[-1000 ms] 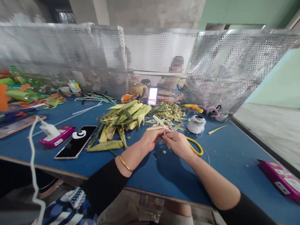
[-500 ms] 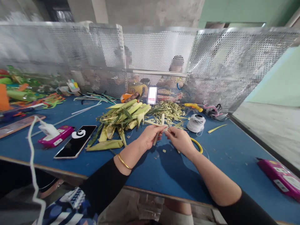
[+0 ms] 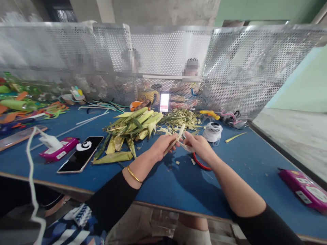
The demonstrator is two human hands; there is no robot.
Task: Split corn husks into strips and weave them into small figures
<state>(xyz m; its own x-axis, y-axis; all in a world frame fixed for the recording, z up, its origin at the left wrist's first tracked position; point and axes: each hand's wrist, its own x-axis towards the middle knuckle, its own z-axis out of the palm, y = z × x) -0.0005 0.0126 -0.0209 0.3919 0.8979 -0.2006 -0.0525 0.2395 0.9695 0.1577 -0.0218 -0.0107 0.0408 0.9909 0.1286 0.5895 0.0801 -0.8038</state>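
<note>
My left hand is closed around pale corn husk strips, which cross and stick up from its fingertips. Pinched between the fingers of my right hand is a strip end, stretched from the left fingers. A curved red handle shows below the right hand; the rest of that tool is hidden. To the left lies a heap of corn husks, with a loose husk in front. Behind the hands is a pile of husk scraps. A spool of white string stands beyond the right hand.
A phone and a magenta power strip with a white cable lie at left. Another magenta power strip is at the right edge. A perforated metal screen closes off the back, with people behind it. Yellow-handled scissors lie near it.
The right hand has turned and shifted slightly up, and a strip now stretches between both hands. A red handle shows under it where a yellow one showed. The left hand keeps its grip.
</note>
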